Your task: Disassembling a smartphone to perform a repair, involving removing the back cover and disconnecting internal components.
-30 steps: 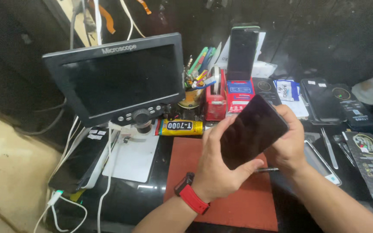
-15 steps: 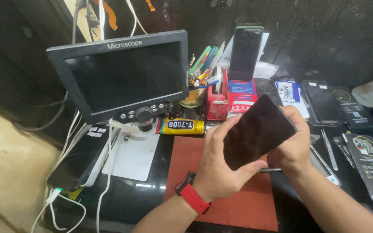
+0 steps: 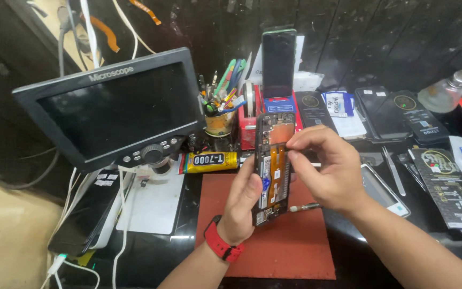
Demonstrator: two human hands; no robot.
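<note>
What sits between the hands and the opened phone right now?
Nothing visible. The left hand grips the opened phone along its left edge, and the right hand has fingertips at its right edge, above the red mat.

Microscope monitor (image 3: 116, 109), dark screen, rear left. Yellow glue tube (image 3: 209, 160) lying flat in front of it. Cup of pens and tools (image 3: 220, 115) beside it. Upright dark phone (image 3: 278, 63) on red box (image 3: 249, 126). Red work mat (image 3: 290, 235). Tweezers (image 3: 394, 171), right. Glass bottle (image 3: 445, 92), far right.

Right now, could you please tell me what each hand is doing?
Left hand: closed around the opened phone, holding it upright.
Right hand: fingertips touching the phone's upper edge.
</note>
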